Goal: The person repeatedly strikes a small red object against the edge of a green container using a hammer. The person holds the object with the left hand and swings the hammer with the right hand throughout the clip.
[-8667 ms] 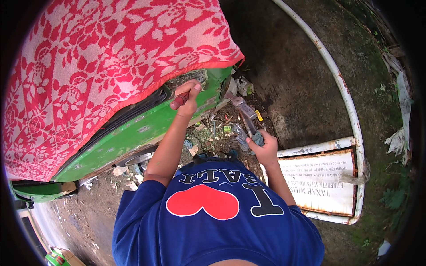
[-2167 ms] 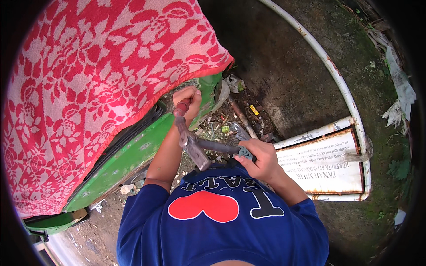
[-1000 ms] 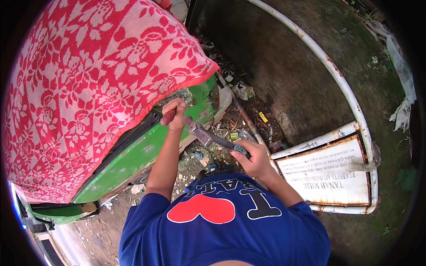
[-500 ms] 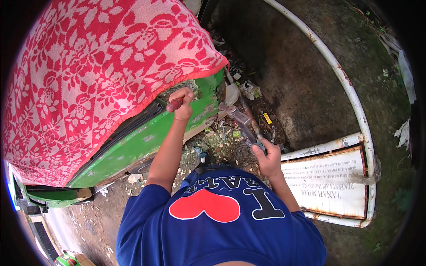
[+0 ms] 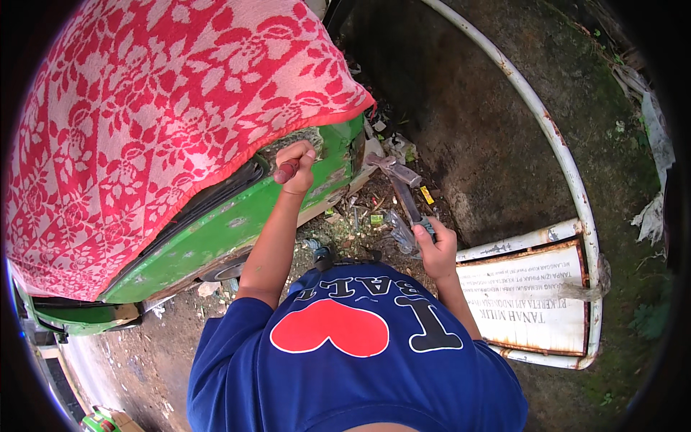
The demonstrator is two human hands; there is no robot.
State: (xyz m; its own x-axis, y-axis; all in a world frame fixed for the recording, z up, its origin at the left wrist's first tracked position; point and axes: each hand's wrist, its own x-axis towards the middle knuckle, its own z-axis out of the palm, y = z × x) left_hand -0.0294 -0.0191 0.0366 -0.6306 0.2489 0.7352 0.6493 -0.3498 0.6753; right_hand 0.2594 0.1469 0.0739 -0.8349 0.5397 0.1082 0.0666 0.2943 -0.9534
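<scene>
Below the head camera, it's a two-handed affair: the left hand [image 5: 296, 164] is clenched around a red, rod-like handle [image 5: 285, 172], its blunt end angled back toward the wearer, the far end hidden by the fist against the patchy green vehicle panel [image 5: 223, 223]. Over to the right hand [image 5: 439, 250], and that one is wrapped firmly around the grip of a hammer [image 5: 409, 196], thumb laid along it, the steel head tipped up and away, well apart from the red handle, out above the littered ground [image 5: 353, 227]. Up top left, a red-and-pink floral cloth [image 5: 180, 129] drapes the vehicle, its hem just above the left fist. Out right, a curved white pipe [image 5: 536, 104] sweeps down to a rust-edged white sign [image 5: 529, 291], just beside the right forearm, and a blue shirt [image 5: 360, 385] fills the foreground.
</scene>
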